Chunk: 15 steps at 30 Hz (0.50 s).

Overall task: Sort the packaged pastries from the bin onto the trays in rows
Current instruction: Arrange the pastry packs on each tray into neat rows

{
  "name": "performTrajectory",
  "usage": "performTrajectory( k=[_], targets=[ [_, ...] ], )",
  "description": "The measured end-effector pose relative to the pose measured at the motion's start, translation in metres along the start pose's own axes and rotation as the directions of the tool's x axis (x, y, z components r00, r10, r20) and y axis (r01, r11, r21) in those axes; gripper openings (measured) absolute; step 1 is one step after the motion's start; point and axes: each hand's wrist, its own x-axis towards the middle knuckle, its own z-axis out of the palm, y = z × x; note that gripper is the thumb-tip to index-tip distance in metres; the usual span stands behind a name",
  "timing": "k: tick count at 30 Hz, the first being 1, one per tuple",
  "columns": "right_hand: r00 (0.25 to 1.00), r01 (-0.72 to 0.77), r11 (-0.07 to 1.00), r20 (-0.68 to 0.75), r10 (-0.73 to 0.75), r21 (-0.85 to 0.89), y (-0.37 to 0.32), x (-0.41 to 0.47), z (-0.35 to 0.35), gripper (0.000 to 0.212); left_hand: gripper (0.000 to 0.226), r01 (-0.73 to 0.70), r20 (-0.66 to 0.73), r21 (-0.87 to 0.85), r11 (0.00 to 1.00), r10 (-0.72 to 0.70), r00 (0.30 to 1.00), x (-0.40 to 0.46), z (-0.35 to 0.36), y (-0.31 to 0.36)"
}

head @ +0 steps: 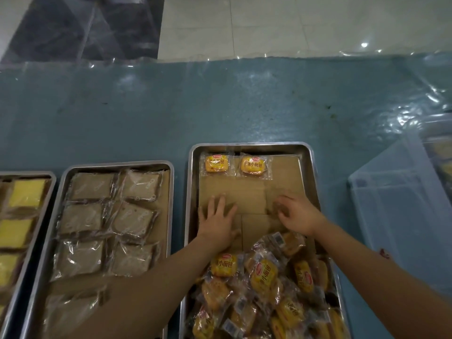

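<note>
A steel tray [252,146] lined with brown paper sheets [249,196] stands before me. Two yellow packaged pastries [216,163] [253,165] lie side by side in its far row. A loose heap of the same yellow packs [264,289] fills the tray's near half. My left hand [217,217] lies flat with spread fingers on the paper at the tray's left middle. My right hand [297,214] rests on the paper at the right middle, its fingers bent down; it holds no pack that I can see.
Left of this tray, a second steel tray [117,165] holds rows of brown wrapped pastries [110,216]. A third tray [29,173] at the far left holds yellow cake slices. A clear plastic bin [401,204] stands at the right. Plastic film covers the blue table [220,106].
</note>
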Motion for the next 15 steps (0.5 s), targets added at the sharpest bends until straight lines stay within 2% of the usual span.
performTrajectory(
  k=[2, 4, 6, 9, 12, 15],
  targets=[
    [0.985, -0.025, 1.0, 0.169, 0.022, 0.012, 0.003, -0.015, -0.002, 0.029, 0.101, 0.018, 0.082, 0.006, 1.0, -0.018, 0.996, -0.002, 0.003, 0.001],
    [0.948, -0.017, 0.999, 0.318, 0.026, -0.032, 0.003, -0.025, -0.002, 0.032, 0.109, 0.029, 0.122, 0.025, 0.999, -0.032, 0.992, -0.001, 0.003, 0.002],
    [0.931, 0.045, 0.992, 0.365, 0.002, -0.119, 0.002, -0.029, -0.003, 0.043, 0.112, 0.04, 0.134, 0.034, 0.999, -0.045, 0.99, 0.001, 0.003, 0.003],
    [0.93, 0.04, 0.97, 0.365, 0.051, -0.239, -0.002, -0.03, 0.0, 0.05, 0.113, 0.049, 0.157, 0.04, 0.998, -0.055, 0.986, 0.001, 0.002, 0.004],
    [0.925, -0.017, 0.961, 0.361, 0.12, -0.277, -0.004, -0.025, 0.0, 0.036, 0.113, 0.059, 0.182, 0.046, 0.997, -0.066, 0.981, 0.001, 0.003, 0.004],
    [0.983, -0.082, 0.967, 0.143, 0.119, -0.241, -0.004, -0.015, -0.016, 0.02, 0.112, 0.057, 0.199, 0.041, 0.998, -0.064, 0.978, 0.002, 0.002, 0.004]
  ],
)
